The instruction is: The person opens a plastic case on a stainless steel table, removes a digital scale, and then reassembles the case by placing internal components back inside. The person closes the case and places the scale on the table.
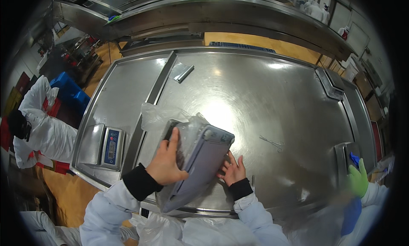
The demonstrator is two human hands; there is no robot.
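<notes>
A flat grey bench scale, partly wrapped in clear plastic, is tipped up on its side over the near part of the steel table. My left hand grips its left side, thumb and fingers spread across the plastic. Loose plastic film bunches at its far end. By the scale's right edge is my right hand, palm turned up and fingers apart; its fingertips are close to the scale, and I cannot tell whether they touch. A pair of scissors lies on the table to the right.
Another scale with a blue panel stands behind the steel divider at left. A roll of clear film lies farther back. Metal units sit at the right. A co-worker's green glove is at right; a person in white stands left.
</notes>
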